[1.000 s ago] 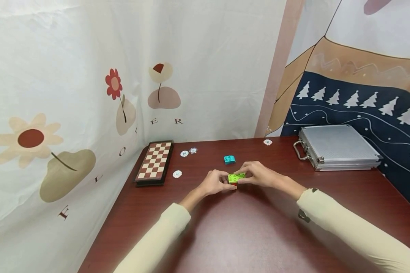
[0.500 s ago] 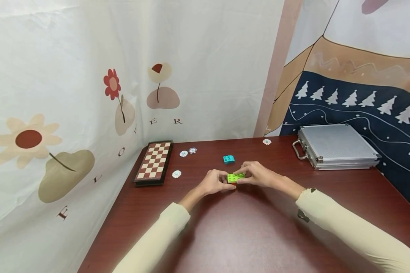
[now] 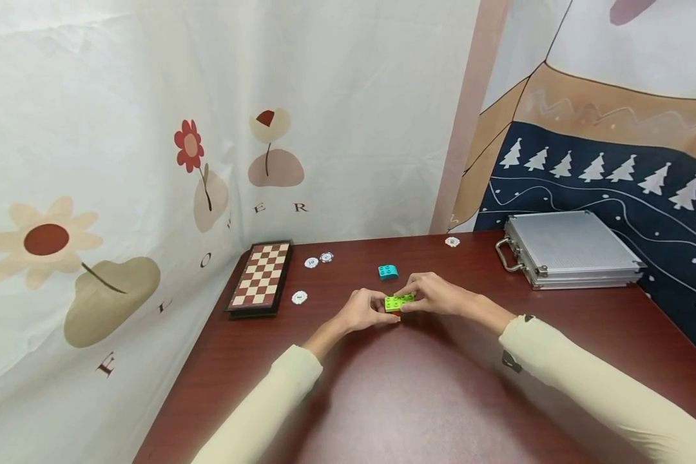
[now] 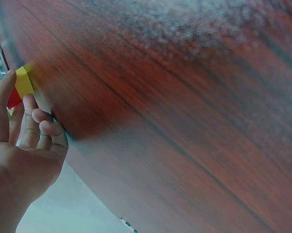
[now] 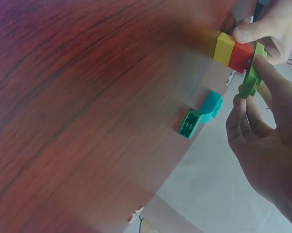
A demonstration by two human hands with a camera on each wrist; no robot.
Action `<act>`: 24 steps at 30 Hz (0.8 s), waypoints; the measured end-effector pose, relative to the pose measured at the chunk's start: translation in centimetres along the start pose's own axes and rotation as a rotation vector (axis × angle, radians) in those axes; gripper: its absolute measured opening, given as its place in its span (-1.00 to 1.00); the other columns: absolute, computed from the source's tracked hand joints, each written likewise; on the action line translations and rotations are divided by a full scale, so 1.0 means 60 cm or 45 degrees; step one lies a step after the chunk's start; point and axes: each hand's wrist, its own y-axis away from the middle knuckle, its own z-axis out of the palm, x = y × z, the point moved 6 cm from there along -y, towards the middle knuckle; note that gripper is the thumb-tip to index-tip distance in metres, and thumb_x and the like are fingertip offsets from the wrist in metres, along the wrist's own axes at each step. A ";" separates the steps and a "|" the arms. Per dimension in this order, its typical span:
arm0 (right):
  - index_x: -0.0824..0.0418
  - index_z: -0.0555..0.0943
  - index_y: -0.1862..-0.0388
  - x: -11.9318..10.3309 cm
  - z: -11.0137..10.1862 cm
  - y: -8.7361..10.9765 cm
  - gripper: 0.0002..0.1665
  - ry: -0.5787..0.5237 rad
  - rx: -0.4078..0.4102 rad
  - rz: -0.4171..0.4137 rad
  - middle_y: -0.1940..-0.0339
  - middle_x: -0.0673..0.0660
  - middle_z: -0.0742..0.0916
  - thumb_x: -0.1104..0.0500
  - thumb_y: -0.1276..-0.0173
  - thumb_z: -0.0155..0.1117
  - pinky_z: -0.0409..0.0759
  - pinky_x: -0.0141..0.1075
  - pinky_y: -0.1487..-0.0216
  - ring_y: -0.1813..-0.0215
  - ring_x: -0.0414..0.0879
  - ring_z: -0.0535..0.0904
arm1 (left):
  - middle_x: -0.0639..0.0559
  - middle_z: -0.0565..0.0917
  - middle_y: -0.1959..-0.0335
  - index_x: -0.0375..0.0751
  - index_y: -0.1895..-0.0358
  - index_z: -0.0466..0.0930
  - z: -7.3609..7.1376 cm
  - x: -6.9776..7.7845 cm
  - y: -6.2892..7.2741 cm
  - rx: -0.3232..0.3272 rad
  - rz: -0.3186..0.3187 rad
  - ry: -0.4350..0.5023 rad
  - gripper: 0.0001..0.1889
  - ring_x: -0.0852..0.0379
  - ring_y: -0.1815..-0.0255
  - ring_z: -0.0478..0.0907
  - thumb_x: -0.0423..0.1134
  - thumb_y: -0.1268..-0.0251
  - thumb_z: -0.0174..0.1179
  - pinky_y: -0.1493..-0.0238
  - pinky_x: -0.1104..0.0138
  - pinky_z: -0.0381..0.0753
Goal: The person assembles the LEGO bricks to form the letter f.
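Both hands meet over a small stack of toy building bricks. My left hand grips its lower part, where a red brick sits on a yellow brick. With thumb and fingers, my right hand pinches a lime-green studded brick at the top of the stack. Seen from the right wrist, the lime-green brick lies against the red brick at a slight tilt. Just beyond the hands is a turquoise brick with a curved side. A dark green brick beside it shows its hollow underside.
A chessboard lies at the table's left edge, with poker chips near it. Another chip is at the back edge. A silver case stands at back right. Printed cloth hangs behind the table.
Both hands keep the same grip on the brick stack and hardly move. The head view shifts very slightly.
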 end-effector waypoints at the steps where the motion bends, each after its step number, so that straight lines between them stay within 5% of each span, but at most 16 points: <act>1: 0.23 0.79 -0.10 0.000 0.000 0.000 -0.66 0.008 -0.002 -0.001 0.23 0.07 0.70 0.16 -0.38 0.50 0.71 -0.33 0.13 0.17 -0.15 0.66 | 0.17 0.66 0.58 -0.07 0.28 0.77 0.000 0.000 0.000 0.000 -0.002 0.000 -0.78 0.34 0.60 0.50 -0.09 -0.15 0.59 0.47 0.47 0.45; 13: 0.19 0.78 -0.13 0.001 0.006 0.010 -0.62 0.027 0.049 0.018 0.22 0.04 0.69 0.09 -0.39 0.50 0.72 -0.16 0.14 0.17 -0.09 0.65 | 0.18 0.65 0.58 -0.06 0.28 0.76 0.001 -0.002 -0.001 0.001 -0.003 -0.013 -0.78 0.34 0.59 0.50 -0.08 -0.14 0.59 0.47 0.46 0.44; 24: 0.14 0.77 -0.14 -0.002 0.009 0.008 -0.65 0.028 0.023 0.038 0.15 0.05 0.68 0.11 -0.41 0.47 0.71 -0.24 0.08 0.14 -0.14 0.62 | 0.16 0.66 0.58 -0.08 0.23 0.77 0.001 -0.001 -0.002 -0.004 0.015 -0.020 -0.75 0.34 0.58 0.50 -0.08 -0.14 0.59 0.47 0.46 0.44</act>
